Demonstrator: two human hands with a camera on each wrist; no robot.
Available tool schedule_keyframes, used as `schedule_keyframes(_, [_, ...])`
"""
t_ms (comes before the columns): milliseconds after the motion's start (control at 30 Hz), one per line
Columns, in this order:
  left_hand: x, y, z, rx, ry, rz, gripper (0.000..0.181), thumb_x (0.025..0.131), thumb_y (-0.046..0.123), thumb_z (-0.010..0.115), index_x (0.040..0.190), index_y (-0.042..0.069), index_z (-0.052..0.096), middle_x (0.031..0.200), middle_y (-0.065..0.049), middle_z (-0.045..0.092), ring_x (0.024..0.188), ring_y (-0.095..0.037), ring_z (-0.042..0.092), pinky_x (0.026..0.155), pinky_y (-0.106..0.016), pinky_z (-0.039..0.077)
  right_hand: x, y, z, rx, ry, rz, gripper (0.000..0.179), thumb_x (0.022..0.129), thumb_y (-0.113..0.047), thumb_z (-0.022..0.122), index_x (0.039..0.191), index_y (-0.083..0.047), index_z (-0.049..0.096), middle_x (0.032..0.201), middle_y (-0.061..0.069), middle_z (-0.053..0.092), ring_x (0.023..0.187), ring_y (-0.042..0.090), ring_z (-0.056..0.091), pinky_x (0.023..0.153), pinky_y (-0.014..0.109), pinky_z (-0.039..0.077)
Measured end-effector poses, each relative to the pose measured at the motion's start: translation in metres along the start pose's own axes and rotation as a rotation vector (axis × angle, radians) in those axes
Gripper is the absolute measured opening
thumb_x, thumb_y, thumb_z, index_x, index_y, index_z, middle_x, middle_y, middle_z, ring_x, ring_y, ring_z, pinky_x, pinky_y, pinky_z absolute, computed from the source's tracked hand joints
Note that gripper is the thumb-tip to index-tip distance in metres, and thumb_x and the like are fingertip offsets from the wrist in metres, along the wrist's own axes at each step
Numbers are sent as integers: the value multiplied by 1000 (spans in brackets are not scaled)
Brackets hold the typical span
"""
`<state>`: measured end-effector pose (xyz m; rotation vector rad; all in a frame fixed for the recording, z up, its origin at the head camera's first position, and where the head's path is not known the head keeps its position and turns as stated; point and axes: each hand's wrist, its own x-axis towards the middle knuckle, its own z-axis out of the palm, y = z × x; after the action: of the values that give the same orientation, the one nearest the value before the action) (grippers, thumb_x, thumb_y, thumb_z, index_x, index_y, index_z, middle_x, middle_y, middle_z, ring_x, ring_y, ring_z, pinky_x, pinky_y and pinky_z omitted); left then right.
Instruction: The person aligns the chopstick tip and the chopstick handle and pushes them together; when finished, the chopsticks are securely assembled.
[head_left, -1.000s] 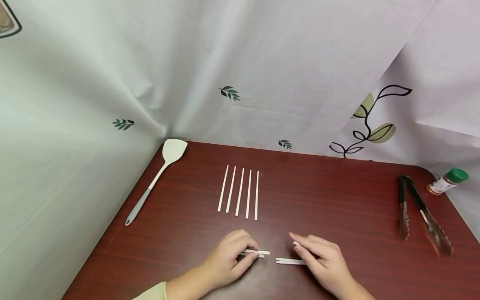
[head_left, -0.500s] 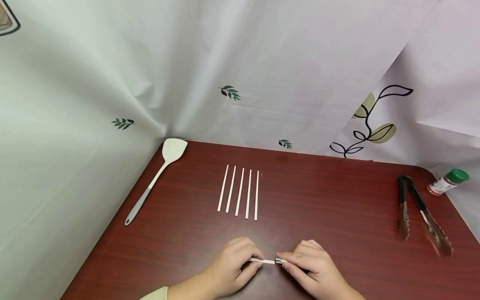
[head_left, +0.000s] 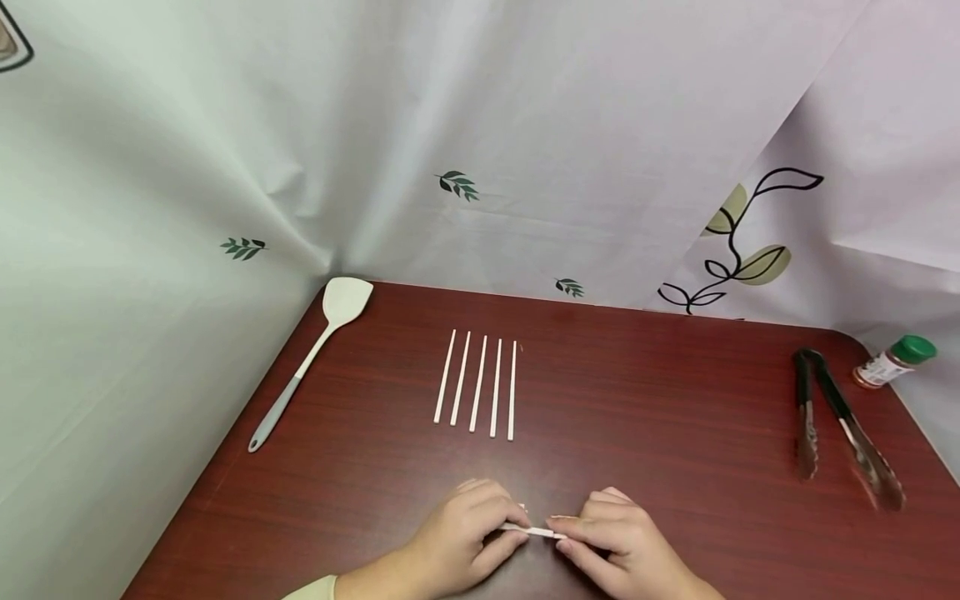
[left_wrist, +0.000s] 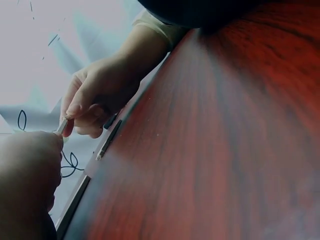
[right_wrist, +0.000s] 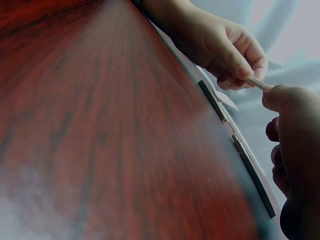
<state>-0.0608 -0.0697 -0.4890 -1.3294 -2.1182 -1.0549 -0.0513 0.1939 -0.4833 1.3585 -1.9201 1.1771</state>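
Note:
Low in the head view, my left hand pinches a thin white chopstick piece between thumb and fingers. Facing it, my right hand pinches the end of a second white chopstick piece, and the two pieces meet end to end in the narrow gap between my hands. From the left wrist, a short length of chopstick spans the fingertips of both hands. Most of each piece is hidden by the fingers. Two more pieces lie on the table behind my hands, seen dark from the side in the right wrist view: one and another.
Several whole white chopsticks lie side by side mid-table. A white spatula with a grey handle rests along the left edge. Tongs and a green-capped spice jar are at the right. White curtains close in the dark red table.
My right hand has come down and left toward my left hand and turned its grip. The separated chopstick pieces now meet between my fingertips, slightly nearer me.

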Motion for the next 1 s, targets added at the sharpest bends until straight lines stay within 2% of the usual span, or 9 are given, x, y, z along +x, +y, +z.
schedule_keyframes(333, [-1, 1, 0, -3, 20, 32, 20, 90, 15, 84, 107, 19, 75, 92, 11, 66, 83, 1, 60, 83, -17, 48, 7, -6, -1, 12, 7, 20, 19, 104, -15, 71, 106, 2, 81, 74, -11, 60, 65, -1, 47, 72, 19, 42])
schedule_keyframes(633, [1, 0, 0, -32, 28, 56, 22, 87, 13, 86, 105, 18, 76, 93, 11, 68, 86, 0, 62, 84, -17, 48, 15, -10, -2, 57, 12, 16, 17, 104, -13, 70, 106, 1, 80, 74, -10, 60, 62, 1, 47, 71, 19, 42])
schedule_keyframes(867, [0, 0, 1, -47, 26, 76, 17, 89, 14, 85, 104, 18, 77, 93, 12, 68, 85, 1, 60, 82, -17, 48, -2, 0, 1, 71, 2, 17, 15, 100, -10, 75, 110, -1, 80, 78, -10, 62, 67, -2, 48, 74, 18, 42])
schedule_keyframes(1000, [1, -2, 2, -34, 37, 118, 19, 88, 13, 86, 104, 17, 77, 91, 12, 67, 84, -1, 61, 82, -18, 49, -2, 0, 1, 48, 3, 15, 15, 101, -11, 75, 109, 0, 81, 76, -11, 61, 66, -2, 47, 74, 18, 42])
